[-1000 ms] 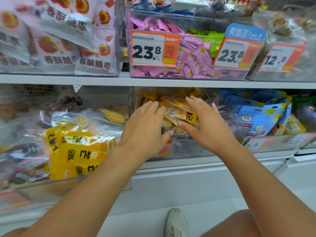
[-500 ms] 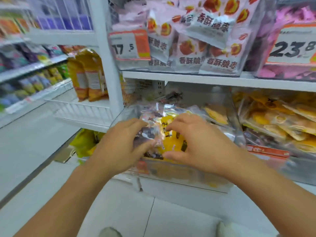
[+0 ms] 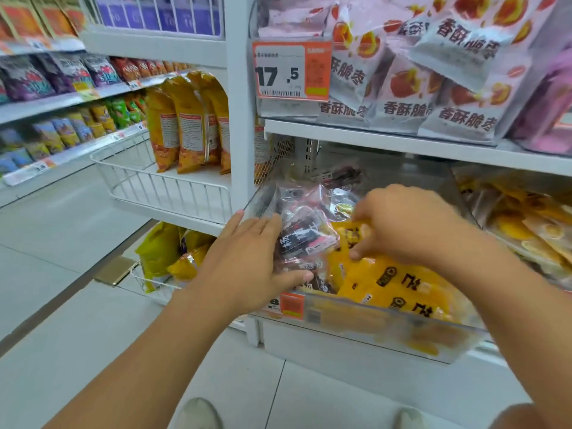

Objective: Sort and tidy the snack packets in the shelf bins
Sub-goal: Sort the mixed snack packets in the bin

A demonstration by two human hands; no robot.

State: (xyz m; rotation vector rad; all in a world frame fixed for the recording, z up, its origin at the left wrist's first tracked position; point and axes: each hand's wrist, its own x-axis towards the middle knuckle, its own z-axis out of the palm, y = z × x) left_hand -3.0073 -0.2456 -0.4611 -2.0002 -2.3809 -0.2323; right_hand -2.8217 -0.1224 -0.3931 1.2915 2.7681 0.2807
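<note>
While my hands sat in the neighbouring bin of orange-yellow packets a second ago, they now work the left end of the clear bin (image 3: 387, 317) on the lower shelf; that tells me the sorting has moved one bin over. My left hand (image 3: 247, 267) lies against the dark packets (image 3: 305, 233) at the bin's left corner, fingers nearly straight, thumb under the pile, pressing rather than clutching; my right hand (image 3: 405, 224) has its fingers curled, pinching the top edge of a yellow packet (image 3: 393, 280) lying along the front wall. Dark and yellow packets share this bin, touching; I judge the next job is parting them. An orange price tag (image 3: 291, 305) hangs on the front edge, below my left hand.
</note>
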